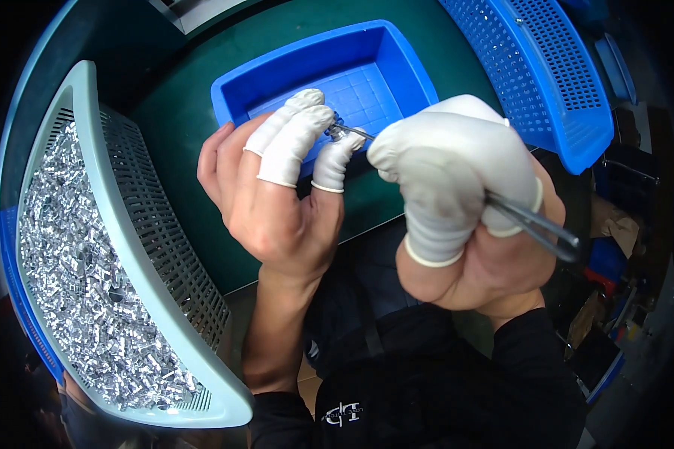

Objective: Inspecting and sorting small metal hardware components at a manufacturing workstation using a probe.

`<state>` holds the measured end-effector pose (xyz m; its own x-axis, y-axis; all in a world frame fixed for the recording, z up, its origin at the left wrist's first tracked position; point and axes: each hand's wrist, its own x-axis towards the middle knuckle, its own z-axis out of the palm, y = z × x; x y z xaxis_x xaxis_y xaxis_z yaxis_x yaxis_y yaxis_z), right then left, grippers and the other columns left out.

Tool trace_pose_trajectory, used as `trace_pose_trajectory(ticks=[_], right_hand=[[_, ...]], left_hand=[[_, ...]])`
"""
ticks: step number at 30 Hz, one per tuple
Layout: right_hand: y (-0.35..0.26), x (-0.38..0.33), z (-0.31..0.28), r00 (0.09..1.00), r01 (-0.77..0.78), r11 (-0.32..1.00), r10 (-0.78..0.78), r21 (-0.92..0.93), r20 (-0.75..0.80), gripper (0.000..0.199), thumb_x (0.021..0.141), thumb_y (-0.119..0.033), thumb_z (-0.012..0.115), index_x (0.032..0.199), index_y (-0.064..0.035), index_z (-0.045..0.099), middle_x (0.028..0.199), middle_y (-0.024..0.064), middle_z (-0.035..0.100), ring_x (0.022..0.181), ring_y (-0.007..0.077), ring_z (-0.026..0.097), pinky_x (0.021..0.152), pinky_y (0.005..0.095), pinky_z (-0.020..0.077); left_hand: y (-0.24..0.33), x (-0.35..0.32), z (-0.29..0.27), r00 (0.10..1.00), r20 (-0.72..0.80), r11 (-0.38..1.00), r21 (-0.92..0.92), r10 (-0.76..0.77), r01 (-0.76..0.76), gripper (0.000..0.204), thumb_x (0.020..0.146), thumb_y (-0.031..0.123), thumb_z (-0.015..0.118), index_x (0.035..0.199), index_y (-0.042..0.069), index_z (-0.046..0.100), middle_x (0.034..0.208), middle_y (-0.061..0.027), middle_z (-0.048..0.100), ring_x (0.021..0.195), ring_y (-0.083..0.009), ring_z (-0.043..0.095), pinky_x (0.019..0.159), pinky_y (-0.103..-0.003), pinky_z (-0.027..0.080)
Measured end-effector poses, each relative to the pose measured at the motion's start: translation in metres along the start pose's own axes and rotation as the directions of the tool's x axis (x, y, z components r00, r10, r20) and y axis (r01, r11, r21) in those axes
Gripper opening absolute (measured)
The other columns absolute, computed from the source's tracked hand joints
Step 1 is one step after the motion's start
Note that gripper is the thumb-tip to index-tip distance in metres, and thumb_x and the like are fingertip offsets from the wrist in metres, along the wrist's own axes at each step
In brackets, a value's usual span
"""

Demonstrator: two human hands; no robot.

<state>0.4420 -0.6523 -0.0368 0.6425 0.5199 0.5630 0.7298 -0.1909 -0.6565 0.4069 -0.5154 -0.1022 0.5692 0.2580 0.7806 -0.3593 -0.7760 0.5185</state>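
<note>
My left hand (288, 176), with white finger cots on the thumb and two fingers, pinches a small shiny metal part (338, 131) with a bit of blue on it. Its exact kind is too small to make out. My right hand (464, 191), also in white finger cots, grips dark metal tweezers (533, 224). Their thin tip reaches left to the small part between my left fingertips. Both hands are over the near side of a blue plastic bin (318, 56), whose visible floor has a grid pattern.
At the left stands a pale green slotted basket (120, 217) heaped with small silvery metal pieces (90, 277). A blue perforated basket (554, 82) is at the far right, with small pieces seen through its holes. The bin rests on a green work surface (180, 142).
</note>
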Motion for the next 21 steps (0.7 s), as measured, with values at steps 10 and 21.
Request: trace_pose_trajectory(ticks=[10,21], right_hand=[[0.001,-0.005,-0.003,0.981,0.171,0.975,-0.181,-0.143,-0.064,0.017,0.085,-0.012,0.059,0.091,0.0039,0.062,0.085,0.0128,0.065,0.07,0.0233,0.064,0.059,0.0295,0.0514],[0.005,-0.013,-0.021,0.974,-0.037,0.957,0.099,0.288,-0.204,0.037,0.099,-0.031,0.039,0.092,0.0039,0.052,0.08,0.0156,0.061,0.059,0.0161,0.056,0.047,0.0228,0.0449]], left_hand=[[0.005,0.002,0.003,0.998,-0.031,0.994,0.105,0.048,-0.044,0.023,0.071,0.014,0.075,0.092,0.005,0.068,0.092,-0.0043,0.069,0.087,-0.0207,0.062,0.093,-0.039,0.036],[0.005,0.0,-0.002,0.984,-0.083,0.952,-0.276,-0.158,0.13,0.034,0.065,-0.005,0.079,0.095,0.0,0.063,0.086,-0.0094,0.063,0.078,-0.0183,0.059,0.065,-0.026,0.047]])
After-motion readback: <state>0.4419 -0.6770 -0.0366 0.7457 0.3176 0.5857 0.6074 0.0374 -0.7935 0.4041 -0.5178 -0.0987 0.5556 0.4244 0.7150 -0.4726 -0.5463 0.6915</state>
